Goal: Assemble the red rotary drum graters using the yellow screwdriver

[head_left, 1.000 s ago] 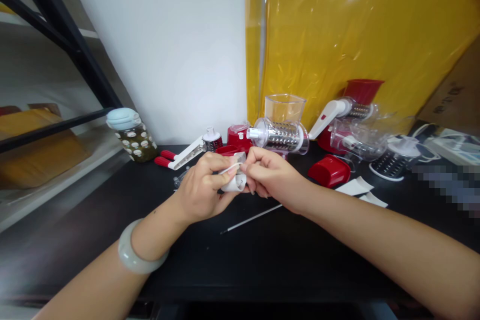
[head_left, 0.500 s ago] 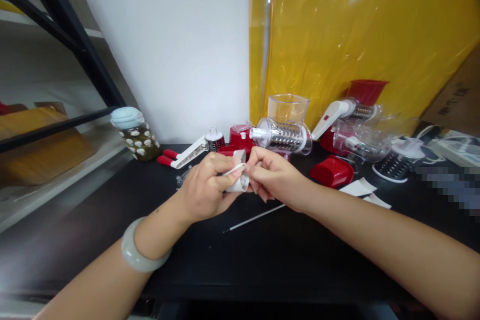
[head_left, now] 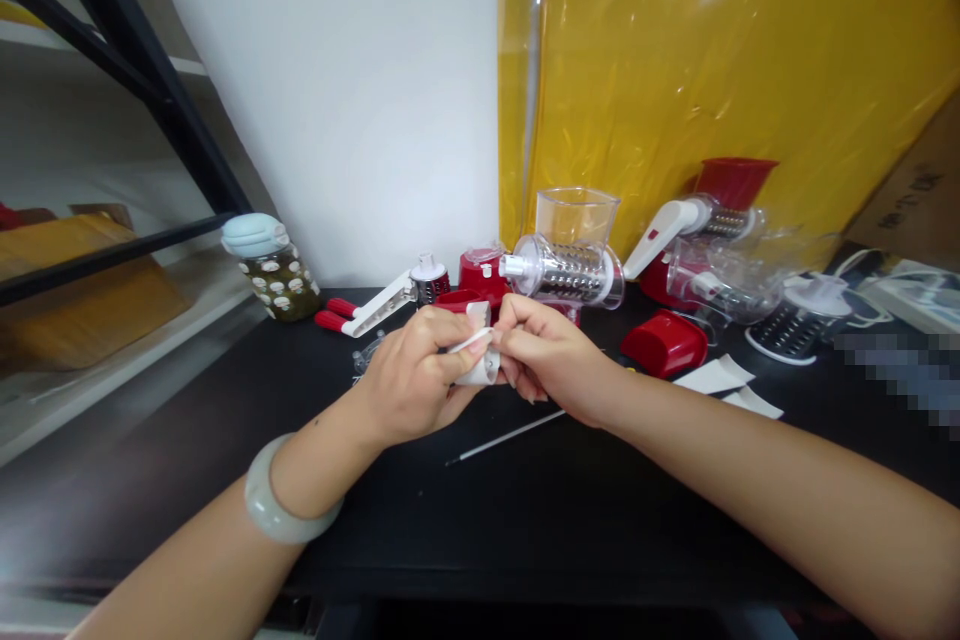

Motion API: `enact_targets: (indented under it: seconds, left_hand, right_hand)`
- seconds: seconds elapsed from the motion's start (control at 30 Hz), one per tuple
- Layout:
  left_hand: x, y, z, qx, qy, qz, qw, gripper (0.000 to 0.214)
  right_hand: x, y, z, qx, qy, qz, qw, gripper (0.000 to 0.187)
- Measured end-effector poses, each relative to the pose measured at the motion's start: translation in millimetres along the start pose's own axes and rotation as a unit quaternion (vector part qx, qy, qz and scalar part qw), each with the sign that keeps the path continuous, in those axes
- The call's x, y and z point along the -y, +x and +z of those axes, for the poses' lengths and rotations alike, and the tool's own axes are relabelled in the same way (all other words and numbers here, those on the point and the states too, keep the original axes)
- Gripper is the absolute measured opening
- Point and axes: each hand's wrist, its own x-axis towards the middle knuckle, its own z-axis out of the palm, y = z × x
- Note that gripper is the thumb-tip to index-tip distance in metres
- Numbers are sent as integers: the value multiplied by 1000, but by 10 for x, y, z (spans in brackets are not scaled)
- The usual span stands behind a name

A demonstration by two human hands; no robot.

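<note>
My left hand (head_left: 421,370) is closed around a small white plastic part (head_left: 480,370) with a rounded, hollow end that faces right. Thumb and index finger press on a thin white piece along its top. Against that same end, my right hand (head_left: 551,355) has its fingertips pinched together. Whatever lies between them is too small or hidden to make out. Below the hands, a thin metal rod (head_left: 499,441) with a dark tip lies on the black tabletop (head_left: 480,530), its right end hidden behind my right hand.
Behind the hands stands a clear-hoppered drum grater (head_left: 574,265). A white crank with red grips (head_left: 379,308) lies left of it, near a blue-lidded jar (head_left: 270,270). To the right are a red plastic piece (head_left: 664,342), white strips (head_left: 716,375) and a loose grating drum (head_left: 799,320).
Almost nothing differs. Both hands keep their place and hold, with only a slight shift of the fingers and the white part.
</note>
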Motion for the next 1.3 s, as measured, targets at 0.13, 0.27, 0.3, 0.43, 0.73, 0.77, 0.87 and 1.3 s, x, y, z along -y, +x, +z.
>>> enact_targets:
  seconds: [0.13, 0.27, 0.3, 0.43, 0.73, 0.77, 0.87, 1.3]
  left_hand:
    - [10, 41, -23, -21, 0, -6, 1000, 51]
    - [18, 61, -32, -44, -8, -19, 999, 55]
    - [17, 62, -31, -46, -11, -28, 998, 57]
    - [11, 68, -23, -52, -31, -65, 996, 61]
    - [-18, 48, -10, -41, -45, -63, 996, 64]
    - [-21, 46, -10, -39, -46, -64, 996, 64]
    - [-26, 48, -10, -36, -49, -63, 996, 65]
    - [-31, 80, -21, -41, -64, -39, 996, 66]
  right_hand:
    - [19, 6, -9, 22, -5, -4, 1000, 31]
    - [68, -25, -53, 17, -93, -55, 994, 25]
    - [86, -40, -76, -6, -147, -99, 984, 21]
    - [189, -109, -190, -90, -424, -345, 832, 10]
    - [161, -161, -221, -66, -577, -421, 697, 24]
    - [142, -161, -224, -66, -579, -424, 693, 23]
    - [113, -164, -241, -69, -579, -438, 685, 20]
    - [136, -89, -231, -84, -539, -519, 658, 15]
